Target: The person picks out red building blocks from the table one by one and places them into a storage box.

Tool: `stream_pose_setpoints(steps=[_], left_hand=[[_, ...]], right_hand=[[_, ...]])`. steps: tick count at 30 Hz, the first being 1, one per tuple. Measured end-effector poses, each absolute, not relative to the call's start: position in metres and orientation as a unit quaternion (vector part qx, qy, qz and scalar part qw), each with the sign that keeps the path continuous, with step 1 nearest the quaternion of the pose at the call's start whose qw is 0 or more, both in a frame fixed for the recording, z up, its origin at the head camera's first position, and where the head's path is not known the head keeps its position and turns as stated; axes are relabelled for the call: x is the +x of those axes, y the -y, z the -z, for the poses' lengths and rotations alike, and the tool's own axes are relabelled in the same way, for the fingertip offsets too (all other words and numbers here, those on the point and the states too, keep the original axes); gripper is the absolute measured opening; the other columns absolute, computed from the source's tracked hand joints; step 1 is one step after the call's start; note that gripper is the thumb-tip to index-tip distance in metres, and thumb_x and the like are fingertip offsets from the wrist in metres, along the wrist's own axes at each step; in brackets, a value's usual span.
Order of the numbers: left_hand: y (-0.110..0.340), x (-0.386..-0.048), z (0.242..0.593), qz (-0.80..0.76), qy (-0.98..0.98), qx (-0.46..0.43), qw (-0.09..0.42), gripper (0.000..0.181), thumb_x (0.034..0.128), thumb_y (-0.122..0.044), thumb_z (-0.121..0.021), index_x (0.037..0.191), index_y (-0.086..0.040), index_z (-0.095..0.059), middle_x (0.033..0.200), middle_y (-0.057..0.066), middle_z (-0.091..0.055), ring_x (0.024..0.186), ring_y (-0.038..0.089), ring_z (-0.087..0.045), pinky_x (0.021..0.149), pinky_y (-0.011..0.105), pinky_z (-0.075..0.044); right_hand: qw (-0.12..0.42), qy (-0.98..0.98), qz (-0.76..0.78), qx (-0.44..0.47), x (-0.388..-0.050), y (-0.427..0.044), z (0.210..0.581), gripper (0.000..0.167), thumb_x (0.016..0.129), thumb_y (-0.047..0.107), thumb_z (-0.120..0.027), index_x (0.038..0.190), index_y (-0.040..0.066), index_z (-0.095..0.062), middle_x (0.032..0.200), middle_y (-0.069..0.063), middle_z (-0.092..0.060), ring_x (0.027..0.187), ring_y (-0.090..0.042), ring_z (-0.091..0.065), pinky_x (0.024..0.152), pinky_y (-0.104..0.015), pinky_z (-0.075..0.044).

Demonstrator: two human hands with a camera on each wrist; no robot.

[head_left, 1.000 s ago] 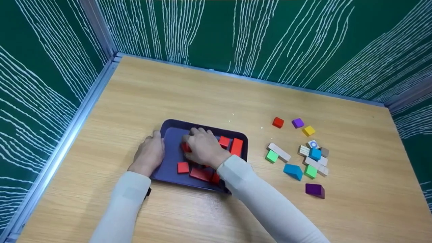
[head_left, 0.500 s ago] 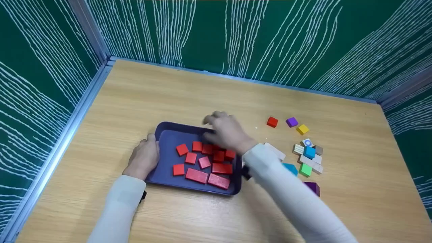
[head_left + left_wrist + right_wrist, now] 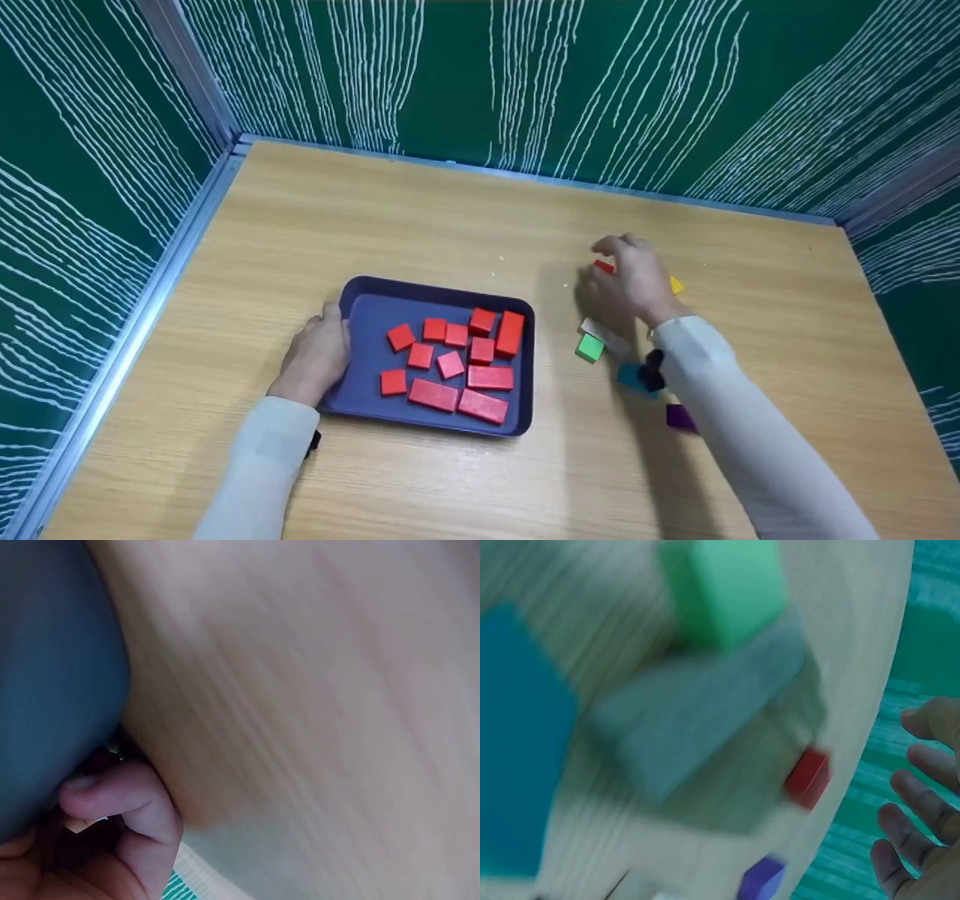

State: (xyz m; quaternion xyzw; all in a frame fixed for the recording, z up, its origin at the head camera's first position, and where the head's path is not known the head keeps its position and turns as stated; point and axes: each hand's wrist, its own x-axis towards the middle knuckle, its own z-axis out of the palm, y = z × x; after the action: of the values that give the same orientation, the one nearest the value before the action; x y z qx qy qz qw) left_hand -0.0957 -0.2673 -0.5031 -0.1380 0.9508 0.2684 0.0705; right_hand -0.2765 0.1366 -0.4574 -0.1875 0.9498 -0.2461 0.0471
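On the wooden table lies a dark blue tray (image 3: 367,326) with several red blocks (image 3: 433,395) in its middle and right part. My left hand (image 3: 315,356) grips the tray's left edge; the left wrist view has its curled fingers and thumb (image 3: 124,791) at the tray's wall (image 3: 60,675). Off to the right, my right hand (image 3: 634,281) is over a loose red cube (image 3: 604,266), partly hidden by the fingers. In the right wrist view the fingers (image 3: 911,836) are spread, holding nothing, apart from the red cube (image 3: 808,778).
Near the right hand are a purple cube (image 3: 762,879), a yellow block (image 3: 676,285), a green cube (image 3: 590,347) beside a pale bar (image 3: 705,705), a blue block (image 3: 634,379) and a dark purple block (image 3: 681,417). The right arm hides other blocks. Green walls (image 3: 450,75) border the table.
My right hand has left the tray, crossed its right rim and moved right to the loose red cube. The red blocks in the tray are uncovered. My left hand stays on the tray edge.
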Motion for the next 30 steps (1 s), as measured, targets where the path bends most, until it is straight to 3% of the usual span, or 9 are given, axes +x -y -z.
stream_pose_setpoints(steps=[11, 20, 26, 30], left_hand=[[0.266, -0.096, 0.504, -0.266, -0.951, -0.142, 0.068, 0.032, 0.1091, -0.02, -0.037, 0.129, 0.005, -0.041, 0.109, 0.031, -0.057, 0.098, 0.051, -0.061, 0.078, 0.058, -0.049], [0.264, -0.098, 0.5, -0.265, -0.95, -0.144, 0.081, 0.032, 0.1095, -0.02, -0.036, 0.129, 0.004, -0.041, 0.111, 0.029, -0.057, 0.099, 0.049, -0.062, 0.08, 0.057, -0.05], [0.265, -0.098, 0.5, -0.263, -0.95, -0.148, 0.08, 0.03, 0.1094, -0.02, -0.036, 0.127, 0.004, -0.042, 0.109, 0.028, -0.057, 0.098, 0.049, -0.061, 0.079, 0.057, -0.05], [0.265, -0.097, 0.501, -0.264, -0.949, -0.15, 0.08, 0.029, 0.1094, -0.02, -0.036, 0.126, 0.003, -0.042, 0.109, 0.029, -0.057, 0.099, 0.05, -0.061, 0.079, 0.058, -0.049]], right_hand=[[0.095, -0.962, 0.22, -0.127, -0.286, -0.154, 0.48, 0.054, 0.088, 0.008, -0.074, 0.137, 0.006, -0.054, 0.132, -0.019, -0.053, 0.116, -0.039, -0.045, 0.096, -0.055, -0.048], [0.073, -0.967, 0.187, -0.154, -0.287, -0.151, 0.481, 0.043, 0.089, 0.0, -0.072, 0.13, 0.0, -0.058, 0.123, -0.022, -0.059, 0.108, -0.039, -0.048, 0.099, -0.053, -0.046], [0.065, -0.962, 0.209, -0.165, -0.274, -0.125, 0.464, 0.045, 0.093, 0.011, -0.071, 0.135, 0.004, -0.056, 0.129, -0.018, -0.056, 0.115, -0.037, -0.046, 0.1, -0.053, -0.044], [0.017, -0.942, 0.232, -0.24, -0.259, -0.088, 0.452, 0.04, 0.092, 0.014, -0.075, 0.128, 0.005, -0.061, 0.123, -0.013, -0.061, 0.112, -0.032, -0.051, 0.096, -0.049, -0.046]])
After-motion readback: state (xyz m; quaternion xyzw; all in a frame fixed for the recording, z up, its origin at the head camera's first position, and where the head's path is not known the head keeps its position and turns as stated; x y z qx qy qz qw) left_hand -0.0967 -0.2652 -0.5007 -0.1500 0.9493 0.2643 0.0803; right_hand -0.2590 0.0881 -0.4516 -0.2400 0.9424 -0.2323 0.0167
